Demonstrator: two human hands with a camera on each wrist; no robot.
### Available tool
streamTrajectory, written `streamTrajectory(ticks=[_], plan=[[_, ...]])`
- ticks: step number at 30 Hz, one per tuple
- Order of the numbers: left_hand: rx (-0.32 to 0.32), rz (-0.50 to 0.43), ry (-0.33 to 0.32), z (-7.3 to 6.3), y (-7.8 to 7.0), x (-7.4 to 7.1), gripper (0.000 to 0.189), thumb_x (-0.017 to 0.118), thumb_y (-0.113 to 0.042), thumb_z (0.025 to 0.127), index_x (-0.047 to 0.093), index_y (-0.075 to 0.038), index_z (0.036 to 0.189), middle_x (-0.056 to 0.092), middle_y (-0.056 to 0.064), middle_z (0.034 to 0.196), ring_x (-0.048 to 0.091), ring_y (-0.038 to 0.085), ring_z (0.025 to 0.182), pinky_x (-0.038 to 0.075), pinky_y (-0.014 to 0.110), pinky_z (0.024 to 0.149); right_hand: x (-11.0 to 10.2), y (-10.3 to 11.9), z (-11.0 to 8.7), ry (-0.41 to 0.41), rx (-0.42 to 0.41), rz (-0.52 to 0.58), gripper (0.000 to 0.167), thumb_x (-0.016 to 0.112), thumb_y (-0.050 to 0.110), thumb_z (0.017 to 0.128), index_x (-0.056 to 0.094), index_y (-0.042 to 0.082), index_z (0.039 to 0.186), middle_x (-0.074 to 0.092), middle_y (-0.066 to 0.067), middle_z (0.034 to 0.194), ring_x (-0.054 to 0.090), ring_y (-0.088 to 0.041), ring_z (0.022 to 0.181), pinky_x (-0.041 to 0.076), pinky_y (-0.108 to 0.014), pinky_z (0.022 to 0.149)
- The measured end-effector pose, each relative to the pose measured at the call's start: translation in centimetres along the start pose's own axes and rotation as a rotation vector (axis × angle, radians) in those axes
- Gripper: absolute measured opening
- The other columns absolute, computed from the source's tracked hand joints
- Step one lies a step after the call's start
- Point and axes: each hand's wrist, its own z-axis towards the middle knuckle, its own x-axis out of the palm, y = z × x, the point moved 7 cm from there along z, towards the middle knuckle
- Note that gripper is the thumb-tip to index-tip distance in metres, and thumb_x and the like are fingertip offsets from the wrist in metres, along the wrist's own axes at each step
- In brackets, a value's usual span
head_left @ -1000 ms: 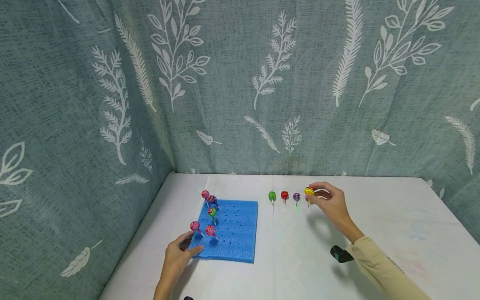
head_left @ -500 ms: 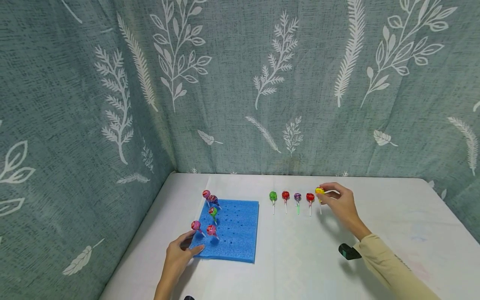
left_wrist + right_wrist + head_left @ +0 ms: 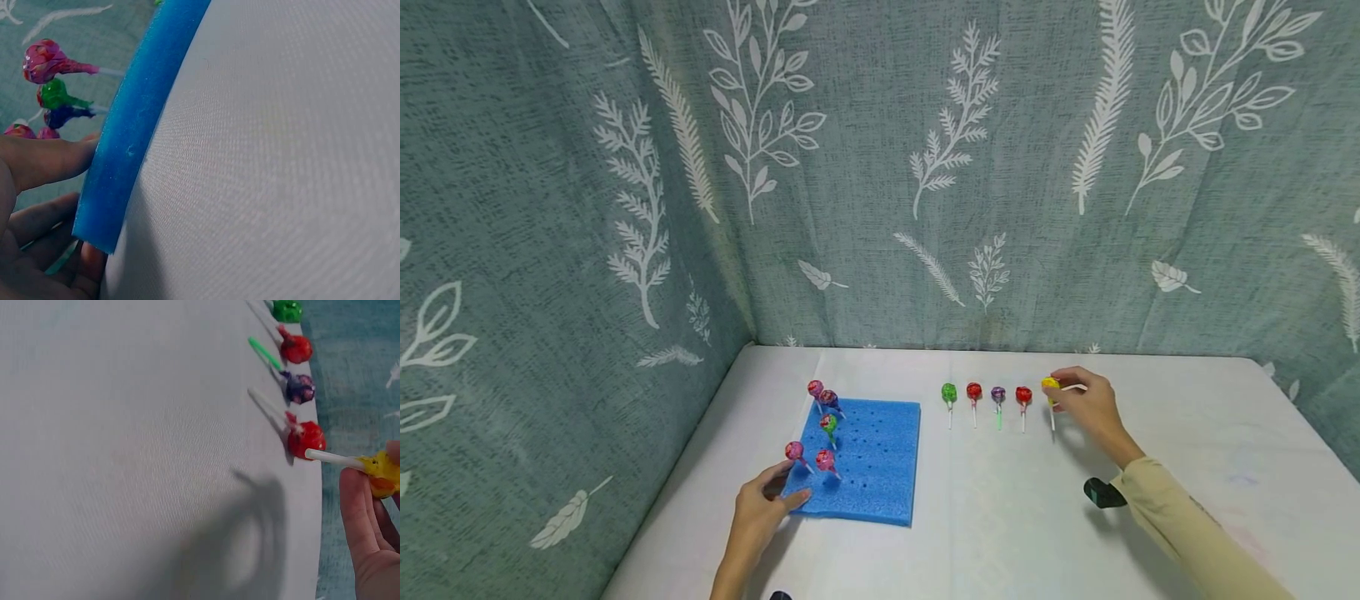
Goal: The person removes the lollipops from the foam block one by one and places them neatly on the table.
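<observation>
My right hand (image 3: pixel 1092 410) pinches a yellow-wrapped lollipop (image 3: pixel 1050 384) by its head, the white stick sticking out past the fingertips. In the right wrist view that lollipop (image 3: pixel 379 472) is raised over the table, its shadow falling below. My left hand (image 3: pixel 760 502) grips the near left corner of a blue foam board (image 3: pixel 880 467), thumb on top and fingers at the side and below. The left wrist view shows the board's thick edge (image 3: pixel 134 125) between thumb and fingers. Several lollipops stand in the board's left part, among them a pink one (image 3: pixel 826 460) and a green one (image 3: pixel 828 423).
Right of the board, a row lies on the white table (image 3: pixel 985 517): a green lollipop (image 3: pixel 949 392), a red lollipop (image 3: pixel 973 391), a purple lollipop (image 3: pixel 997 394) with a green stick, and another red lollipop (image 3: pixel 1023 395). A patterned curtain (image 3: pixel 865 167) hangs behind and at the left.
The right hand has moved right with the yellow lollipop, uncovering the red lollipop at the row's right end. My left hand keeps its hold on the foam board.
</observation>
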Motion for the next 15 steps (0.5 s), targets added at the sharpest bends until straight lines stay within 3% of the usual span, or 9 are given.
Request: streamTrajectory(ticks=[5, 15], plan=[[0.001, 0.006, -0.003, 0.0, 0.1, 0.0, 0.058, 0.082, -0.019, 0.073, 0.06, -0.004, 0.125, 0.065, 0.016, 0.109, 0.059, 0.029, 0.101, 0.048, 0.045, 0.083, 0.0, -0.5, 0.5, 0.017, 0.049, -0.05, 0.033, 0.071, 0.015, 0.085, 0.061, -0.004, 0.109, 0.058, -0.017, 0.097, 0.065, -0.015, 0.066, 0.056, -0.032, 0.062], [0.0, 0.007, -0.005, 0.1, 0.2, 0.0, 0.058, 0.082, -0.02, 0.073, 0.06, -0.003, 0.125, 0.065, 0.016, 0.11, 0.059, 0.029, 0.101, 0.048, 0.044, 0.083, 0.0, -1.4, 1.3, 0.04, 0.106, -0.168, 0.035, 0.068, 0.016, 0.086, 0.061, -0.006, 0.112, 0.059, -0.018, 0.098, 0.064, -0.017, 0.064, 0.053, -0.027, 0.058]])
